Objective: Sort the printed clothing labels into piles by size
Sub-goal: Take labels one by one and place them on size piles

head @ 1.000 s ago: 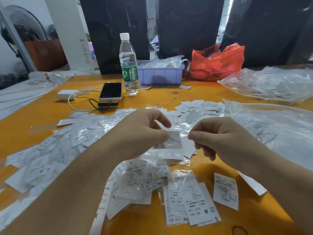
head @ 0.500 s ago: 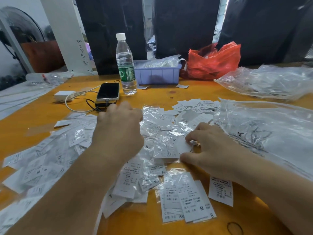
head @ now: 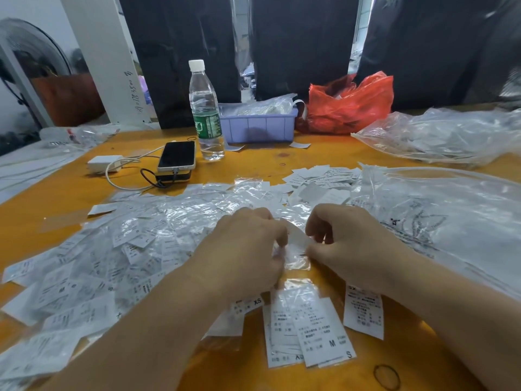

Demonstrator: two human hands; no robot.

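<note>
Since half a second ago your left hand (head: 248, 249) has come back from the far side of the heap, and your right hand (head: 346, 244) has lifted off the table; both now meet over the middle. Between them you pinch one small white printed label (head: 296, 238), the left thumb and fingers closed on its left edge, the right fingers curled on its right edge. The print on it is too blurred to read.

The wide heap of white labels in clear plastic sleeves (head: 135, 249) spreads across the orange wooden table (head: 48, 198) to your left and ahead. Just beneath your hands lies a small stack of labels (head: 307, 331) showing M and S marks, with a single XS label (head: 248, 304) beside it under your left wrist, and one separate label (head: 363, 311) under your right forearm. A loose pile of bare white labels (head: 324, 179) sits farther back.

At the rear stand a clear water bottle with a green wrapper (head: 207, 114), a lilac plastic bin (head: 258, 125), a red plastic bag (head: 349, 105) and a black phone (head: 177, 156) on its cable. Large clear plastic bags (head: 439, 210) lie to your right.
</note>
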